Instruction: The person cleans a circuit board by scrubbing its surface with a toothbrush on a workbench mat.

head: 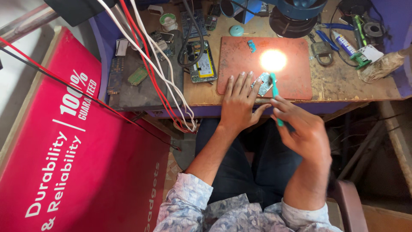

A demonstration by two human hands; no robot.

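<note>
Gripping a teal-handled tool [275, 96], the right hand [302, 129] is closing its grip around the handle, hovering over the worktop's [343, 86] front edge. Its tip is touching a small metal circuit part [264, 83] lying on the red mat [240, 56] near the front edge. The left hand [238, 103] is lying flat, grip wide, fingers spreading on the mat just beside that part. An opened phone [201, 62] is lying left of the mat.

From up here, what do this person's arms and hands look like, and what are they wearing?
Both hands, left hand and right hand, are bare: no gloves, and no rings or watch visible. The forearms are uncovered, with pale blue-grey patterned shirt sleeves pushed up to about the elbows. Dark trousers show beneath.
</note>
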